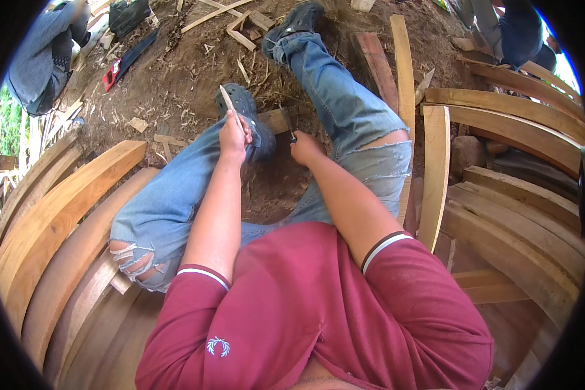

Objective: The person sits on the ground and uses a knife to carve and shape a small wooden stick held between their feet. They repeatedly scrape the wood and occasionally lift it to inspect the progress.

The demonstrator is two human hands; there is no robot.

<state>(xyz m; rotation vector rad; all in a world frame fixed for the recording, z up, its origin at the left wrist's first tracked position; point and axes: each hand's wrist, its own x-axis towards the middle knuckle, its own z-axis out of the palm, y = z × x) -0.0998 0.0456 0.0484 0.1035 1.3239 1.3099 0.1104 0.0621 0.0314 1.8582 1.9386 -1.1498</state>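
Note:
My left hand (234, 138) is closed around a pale, pointed wooden stick (227, 97), its tip pointing away from me over my dark clog. To its right, my right hand (307, 149) is closed on the dark handle of a knife (285, 122). The thin blade points up and away, apart from the stick. Most of the handle is hidden by my fingers. A short wood block (275, 121) lies on the dirt behind the blade, beside my clog (243, 104).
Long wooden planks (65, 224) run along my left, and more boards (520, 214) lie stacked on my right. A red-handled saw (112, 76) rests on the dirt ahead. People sit at the far left (42, 58) and far right (520, 32). Wood scraps litter the ground.

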